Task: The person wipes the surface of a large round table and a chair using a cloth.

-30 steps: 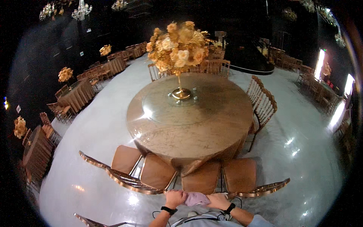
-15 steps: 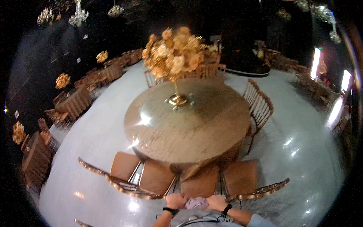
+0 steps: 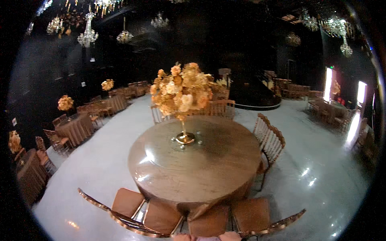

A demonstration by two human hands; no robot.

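Note:
At the lower edge, only the tops of my left hand (image 3: 182,237) and my right hand (image 3: 230,236) show, both closed. Between them is a bunched pale lilac cloth (image 3: 207,239), gripped from either side; most of it is cut off by the frame. Just beyond my hands stand chairs with brown padded seats, the closest being the middle seat (image 3: 208,221). Their curved gold chair back (image 3: 136,227) runs near my left hand, and another back (image 3: 281,225) lies to the right. The seats reach the cloth-covered round table (image 3: 209,172).
A gold stand bearing a ball of peach flowers (image 3: 181,90) rises from the table. One more gold chair (image 3: 271,138) stands at its right side. Draped tables (image 3: 76,128) line the left wall. Chandeliers (image 3: 87,36) hang above the pale shiny floor (image 3: 96,160).
The view has tilted upward, so the table and chairs sit lower in the picture and more chandeliers show. My hands, with the cloth between them, have slipped mostly below the lower edge.

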